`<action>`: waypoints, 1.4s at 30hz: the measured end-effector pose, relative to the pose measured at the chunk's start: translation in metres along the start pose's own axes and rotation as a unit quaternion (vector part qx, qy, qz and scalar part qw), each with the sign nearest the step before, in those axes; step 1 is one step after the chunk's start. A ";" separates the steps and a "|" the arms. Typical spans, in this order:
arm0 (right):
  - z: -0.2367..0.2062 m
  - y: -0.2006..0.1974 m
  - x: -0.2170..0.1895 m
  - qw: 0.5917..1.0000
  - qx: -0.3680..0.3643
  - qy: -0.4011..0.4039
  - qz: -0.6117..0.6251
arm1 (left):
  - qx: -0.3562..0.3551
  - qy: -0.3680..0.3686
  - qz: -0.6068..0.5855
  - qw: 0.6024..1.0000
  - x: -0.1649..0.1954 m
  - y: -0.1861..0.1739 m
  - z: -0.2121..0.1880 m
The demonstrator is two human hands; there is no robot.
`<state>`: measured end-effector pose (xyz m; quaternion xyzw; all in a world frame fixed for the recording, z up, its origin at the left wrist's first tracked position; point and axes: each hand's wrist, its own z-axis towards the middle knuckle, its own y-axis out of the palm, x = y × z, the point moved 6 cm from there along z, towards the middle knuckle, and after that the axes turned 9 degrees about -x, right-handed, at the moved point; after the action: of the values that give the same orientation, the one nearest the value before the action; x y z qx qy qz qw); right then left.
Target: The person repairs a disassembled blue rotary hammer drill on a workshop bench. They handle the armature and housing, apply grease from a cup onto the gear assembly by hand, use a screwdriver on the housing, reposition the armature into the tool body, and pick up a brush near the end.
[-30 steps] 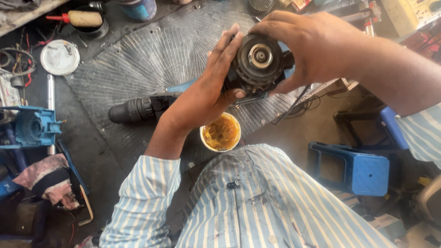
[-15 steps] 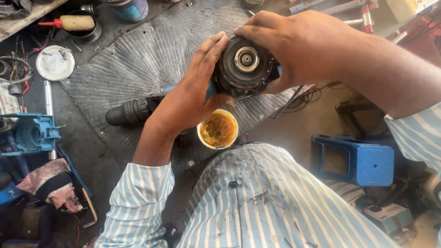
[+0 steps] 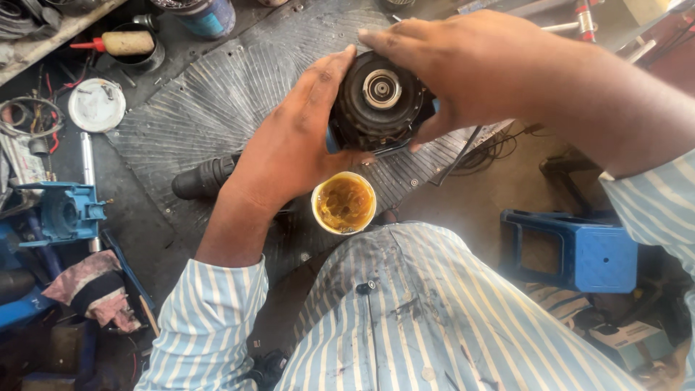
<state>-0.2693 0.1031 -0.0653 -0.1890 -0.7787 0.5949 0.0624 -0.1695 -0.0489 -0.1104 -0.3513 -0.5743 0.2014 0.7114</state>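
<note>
Both hands clasp a round black motor part (image 3: pixel 378 101) with a silver hub at its centre, held above a ribbed grey mat (image 3: pixel 195 108). The left hand (image 3: pixel 293 148) wraps its side from the left, fingers closed against it; the right hand (image 3: pixel 463 69) covers it from the top and right, fingers curled over the rim. Just below sits a small white cup of amber grease (image 3: pixel 344 203). A black cylindrical tool (image 3: pixel 204 178) lies on the mat behind the left wrist. A blue stool (image 3: pixel 579 250) stands to the right

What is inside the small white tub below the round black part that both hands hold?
The white tub holds amber-yellow grease, smeared up its inner wall. Its bottom is covered by the grease, and the left hand overlaps its upper rim.
</note>
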 end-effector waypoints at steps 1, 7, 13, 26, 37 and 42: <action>-0.002 -0.005 0.000 0.999 0.028 -0.029 0.017 | -0.003 0.011 -0.017 1.000 0.003 -0.003 0.000; -0.034 -0.027 0.019 0.980 0.168 -0.053 0.094 | 0.044 0.095 0.077 0.992 0.030 -0.021 0.006; -0.049 -0.003 0.041 0.950 0.213 0.028 0.228 | -0.004 0.070 0.220 0.973 0.055 -0.011 0.040; -0.041 0.034 0.073 0.888 0.264 -0.095 0.363 | -0.265 -0.018 0.287 0.920 0.065 -0.004 0.097; -0.028 0.033 0.082 0.875 0.236 -0.104 0.410 | -0.175 -0.034 0.286 0.942 0.054 0.004 0.084; -0.029 0.026 0.078 0.871 0.250 -0.116 0.407 | -0.141 -0.020 0.322 0.936 0.055 0.003 0.077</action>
<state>-0.3259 0.1641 -0.0915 -0.3968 -0.4598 0.7600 -0.2315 -0.2289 0.0118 -0.0677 -0.6100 -0.4666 0.3438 0.5404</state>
